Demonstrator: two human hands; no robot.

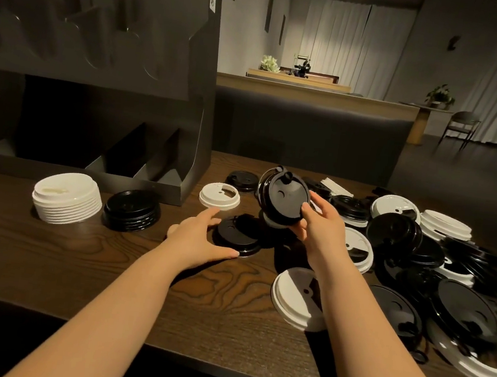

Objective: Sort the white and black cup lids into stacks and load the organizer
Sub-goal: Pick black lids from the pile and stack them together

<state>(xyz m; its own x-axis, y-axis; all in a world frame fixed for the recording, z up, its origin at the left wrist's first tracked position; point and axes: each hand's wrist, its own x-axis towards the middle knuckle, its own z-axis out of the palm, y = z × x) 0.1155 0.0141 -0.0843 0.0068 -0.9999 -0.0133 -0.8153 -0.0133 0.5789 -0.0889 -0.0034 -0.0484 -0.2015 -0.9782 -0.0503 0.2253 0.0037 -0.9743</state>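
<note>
Barely begun: two short stacks, white (67, 198) and black (131, 210), stand mid-left; the organizer (92, 77) upper left looks unloaded. Right hand (321, 230) grips black lids (282, 196); left hand (201, 238) reaches, fingers spread, touching another lid (240, 234). The pile (448, 273) right remains.

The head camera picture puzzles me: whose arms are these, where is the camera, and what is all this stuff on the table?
There is no machine here. A person wears a wide-angle camera on the head, so you look forward and down along their own bare arms.

The right hand holds up a black lid, tilted toward the camera. The left hand reaches with spread fingers over another black lid lying flat on the wooden table.

To the left stand two sorted piles: a white stack and a shorter black stack. A single small white lid lies apart. On the right is the unsorted heap of black and white lids. Behind the stacks stands the dark organizer; its lower compartments look dark, and I see no lids in them.
</note>
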